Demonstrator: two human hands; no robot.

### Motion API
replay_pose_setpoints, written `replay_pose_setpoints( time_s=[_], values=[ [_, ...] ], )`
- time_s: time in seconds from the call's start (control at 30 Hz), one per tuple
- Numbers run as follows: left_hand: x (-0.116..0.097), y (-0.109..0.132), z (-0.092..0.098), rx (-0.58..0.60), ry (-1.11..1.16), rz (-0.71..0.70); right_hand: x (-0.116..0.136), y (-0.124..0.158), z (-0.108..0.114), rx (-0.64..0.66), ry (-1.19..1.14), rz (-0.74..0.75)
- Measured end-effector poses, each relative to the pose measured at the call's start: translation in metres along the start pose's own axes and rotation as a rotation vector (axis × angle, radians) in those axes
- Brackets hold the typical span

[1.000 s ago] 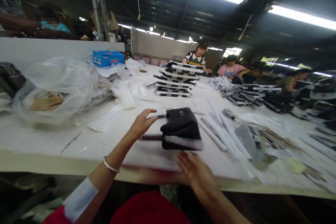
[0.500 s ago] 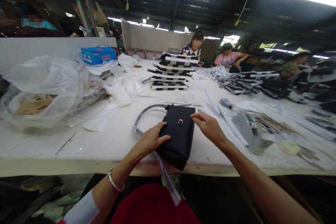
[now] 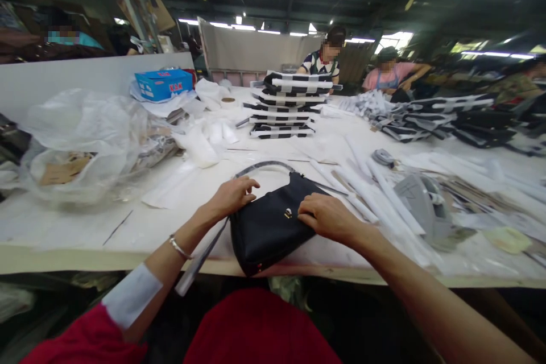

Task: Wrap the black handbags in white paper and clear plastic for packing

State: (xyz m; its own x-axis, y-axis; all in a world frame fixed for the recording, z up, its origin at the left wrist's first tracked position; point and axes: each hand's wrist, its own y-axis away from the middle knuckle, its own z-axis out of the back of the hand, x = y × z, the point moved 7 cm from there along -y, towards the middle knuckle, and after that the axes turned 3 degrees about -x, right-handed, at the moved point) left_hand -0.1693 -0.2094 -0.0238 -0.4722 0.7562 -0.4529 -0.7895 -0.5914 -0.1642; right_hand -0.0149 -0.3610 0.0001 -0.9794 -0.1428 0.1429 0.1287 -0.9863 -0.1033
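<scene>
A black handbag (image 3: pixel 268 227) with a small gold clasp lies slantwise near the front edge of the white table. Its wrapped handle (image 3: pixel 268 165) arcs out behind it, and a wrapped strap end (image 3: pixel 200 264) hangs over the table edge on the left. My left hand (image 3: pixel 234 196) is at the bag's upper left edge, thumb and bent fingers apart, gripping nothing I can see. With curled fingers, my right hand (image 3: pixel 324 215) grips the bag's right side beside the clasp; its fingertips are partly hidden.
Behind the bag rises a stack of black-and-white wrapped pieces (image 3: pixel 285 116). A clear plastic bag (image 3: pixel 85 142) and a blue box (image 3: pixel 164 85) stand left. White strips (image 3: pixel 392 196) and a grey tape dispenser (image 3: pixel 420 207) lie right. Co-workers (image 3: pixel 326 57) sit across the table.
The handbag has turned, its bottom end swinging left, and the strap end has moved left. My left hand has shifted up and left; my right hand has closed on the bag's side.
</scene>
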Motion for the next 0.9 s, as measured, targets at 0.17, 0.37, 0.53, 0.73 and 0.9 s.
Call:
replay_pose_setpoints(
  time_s=[0.17,0.37,0.53,0.73,0.9],
  values=[
    [-0.062,0.013,-0.014,0.079,0.044,-0.169,0.003,0.012,-0.007,-0.211,-0.153,-0.046],
    [-0.085,0.009,-0.039,0.088,0.152,-0.09,0.011,0.016,-0.006,-0.296,-0.099,0.028],
    [-0.068,-0.004,-0.05,0.104,0.251,-0.018,0.021,0.015,-0.008,-0.276,0.037,0.096],
    [-0.058,-0.007,-0.061,0.101,0.34,-0.01,0.025,0.003,-0.015,-0.119,0.158,0.111],
    [-0.053,-0.006,-0.068,0.105,0.36,0.001,0.029,-0.004,-0.017,-0.054,0.211,0.147]
  ],
)
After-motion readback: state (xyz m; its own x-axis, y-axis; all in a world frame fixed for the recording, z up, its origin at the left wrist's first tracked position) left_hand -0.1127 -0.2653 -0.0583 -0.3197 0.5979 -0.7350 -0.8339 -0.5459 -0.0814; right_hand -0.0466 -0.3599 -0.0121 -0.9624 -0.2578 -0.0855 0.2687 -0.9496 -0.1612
